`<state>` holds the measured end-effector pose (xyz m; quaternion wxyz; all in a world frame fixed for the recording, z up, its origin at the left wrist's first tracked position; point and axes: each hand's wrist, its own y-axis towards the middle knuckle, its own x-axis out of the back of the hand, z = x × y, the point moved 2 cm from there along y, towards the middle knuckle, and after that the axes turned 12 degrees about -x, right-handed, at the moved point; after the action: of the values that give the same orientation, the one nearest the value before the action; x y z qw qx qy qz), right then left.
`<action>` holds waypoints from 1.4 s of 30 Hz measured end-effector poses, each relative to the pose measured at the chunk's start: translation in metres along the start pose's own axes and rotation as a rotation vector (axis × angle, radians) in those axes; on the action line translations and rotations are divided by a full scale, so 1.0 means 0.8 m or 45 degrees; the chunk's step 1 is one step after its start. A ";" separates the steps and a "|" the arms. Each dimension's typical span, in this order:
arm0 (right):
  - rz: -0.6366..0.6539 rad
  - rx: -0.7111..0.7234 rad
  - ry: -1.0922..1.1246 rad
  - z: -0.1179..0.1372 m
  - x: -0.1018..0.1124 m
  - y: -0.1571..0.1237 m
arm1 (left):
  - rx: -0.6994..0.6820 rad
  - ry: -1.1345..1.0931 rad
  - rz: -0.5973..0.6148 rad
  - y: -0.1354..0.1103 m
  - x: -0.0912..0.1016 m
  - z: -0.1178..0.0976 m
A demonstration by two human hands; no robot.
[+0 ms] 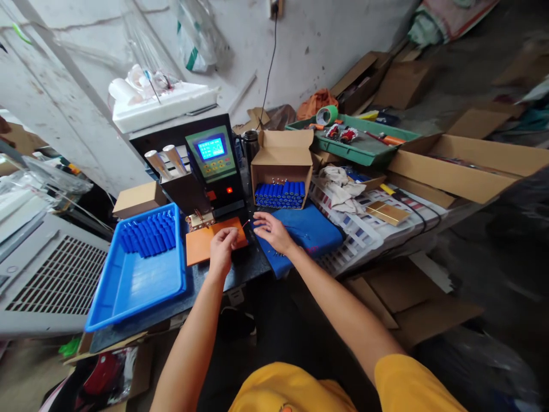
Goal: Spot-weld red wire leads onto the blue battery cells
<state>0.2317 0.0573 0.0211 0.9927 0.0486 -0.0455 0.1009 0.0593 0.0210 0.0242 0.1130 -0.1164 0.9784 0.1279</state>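
Observation:
My left hand [223,247] rests on the orange board [198,247] in front of the spot welder [201,171], its fingers curled in a pinch on something small I cannot make out. My right hand [273,229] hovers over the blue cloth pad [315,229], fingers bent and partly spread, fingertips near a thin strip between both hands. Blue cylindrical cells lie in the blue tray [128,286] at the left and stacked in the open cardboard box [281,166] behind.
A green tray [364,150] with tape and tools sits at the back right beside long cardboard boxes [463,166]. A white grid rack [377,229] holds a rag and a brass plate. A grey vented unit [47,274] stands left. Cardboard lies under the bench.

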 end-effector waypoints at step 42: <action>-0.174 -0.218 0.324 0.013 -0.126 0.028 | 0.128 1.355 -0.556 0.096 0.320 -0.087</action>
<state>0.1281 0.0580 0.0231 0.9955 -0.0464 0.0756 0.0344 -0.2165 0.0229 0.0429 -0.3656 -0.3585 0.8587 -0.0212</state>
